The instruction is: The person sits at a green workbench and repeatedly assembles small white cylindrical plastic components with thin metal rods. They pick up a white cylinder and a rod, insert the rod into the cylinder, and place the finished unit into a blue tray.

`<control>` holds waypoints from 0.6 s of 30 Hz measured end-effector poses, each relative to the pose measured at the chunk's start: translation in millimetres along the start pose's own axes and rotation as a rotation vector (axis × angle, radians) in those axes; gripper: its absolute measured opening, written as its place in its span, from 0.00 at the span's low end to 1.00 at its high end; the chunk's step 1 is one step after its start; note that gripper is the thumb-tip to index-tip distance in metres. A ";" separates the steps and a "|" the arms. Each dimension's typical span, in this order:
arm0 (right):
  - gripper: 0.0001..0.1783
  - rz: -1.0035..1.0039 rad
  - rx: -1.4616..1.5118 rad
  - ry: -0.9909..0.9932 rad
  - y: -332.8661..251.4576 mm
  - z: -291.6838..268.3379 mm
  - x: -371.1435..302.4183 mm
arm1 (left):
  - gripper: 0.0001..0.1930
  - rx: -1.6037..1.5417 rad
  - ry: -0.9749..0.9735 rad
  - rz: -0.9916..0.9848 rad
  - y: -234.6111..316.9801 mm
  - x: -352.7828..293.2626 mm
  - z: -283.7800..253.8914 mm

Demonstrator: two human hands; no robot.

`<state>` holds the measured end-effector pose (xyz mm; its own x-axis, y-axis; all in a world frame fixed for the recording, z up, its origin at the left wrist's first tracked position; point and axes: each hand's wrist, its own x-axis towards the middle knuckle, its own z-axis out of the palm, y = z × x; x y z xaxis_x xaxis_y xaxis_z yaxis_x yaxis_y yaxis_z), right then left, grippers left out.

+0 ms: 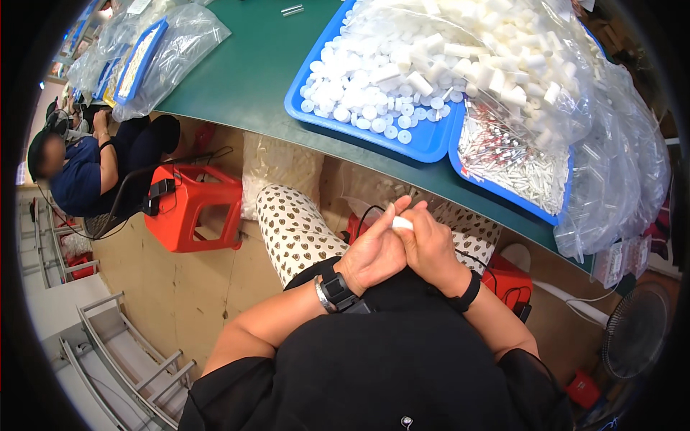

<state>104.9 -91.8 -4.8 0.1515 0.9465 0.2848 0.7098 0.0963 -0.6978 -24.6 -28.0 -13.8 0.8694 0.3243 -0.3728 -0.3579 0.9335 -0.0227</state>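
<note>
Both of my hands meet above my lap, just in front of the table's edge. A small white, smooth piece (403,223) shows between them, most of it covered by fingers. My right hand (431,248) is closed around this piece, fingers curled over it. Palm turned up, my left hand (375,253) presses against the right one with its fingers bent inward. Whatever lies in the left fingertips is hidden behind the other hand.
On the green table (251,72) sits a blue tray (424,149) of white discs and foam-like cylinders. A second blue tray (503,192) holds thin white and red parts. Clear plastic bags (611,158) lie at right. A seated person (90,172) works at left near a red stool (194,208).
</note>
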 end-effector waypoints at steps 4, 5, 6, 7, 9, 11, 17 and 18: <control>0.12 0.112 0.117 -0.002 -6.9 -1.9 10.7 | 0.26 0.116 -0.004 0.016 8.3 8.8 1.5; 0.13 0.126 0.141 -0.024 -6.0 -4.4 10.7 | 0.27 0.144 -0.016 0.008 12.6 9.4 3.1; 0.13 0.119 0.123 -0.039 -3.7 -5.8 9.5 | 0.27 0.171 -0.027 0.003 14.7 9.0 4.2; 0.12 0.112 0.104 -0.055 -1.0 -6.8 7.9 | 0.28 0.217 -0.006 0.030 12.6 8.4 6.1; 0.11 0.114 0.073 -0.074 0.2 -5.2 5.3 | 0.29 0.309 0.035 0.080 4.2 7.8 8.4; 0.10 0.129 0.046 -0.083 -1.1 -2.1 2.9 | 0.30 0.314 0.054 0.076 0.6 6.3 6.2; 0.10 0.320 0.204 -0.148 3.8 1.3 4.6 | 0.33 0.355 0.088 0.037 4.4 10.6 1.6; 0.11 0.368 0.294 -0.170 4.2 -0.7 6.6 | 0.33 0.334 0.101 0.019 6.5 11.2 -1.4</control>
<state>109.3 -85.3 -5.4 0.2236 0.9685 -0.1099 0.4022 -0.1944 -0.8947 -17.7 -18.6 -19.4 0.8197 0.3406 -0.4606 -0.2277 0.9315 0.2837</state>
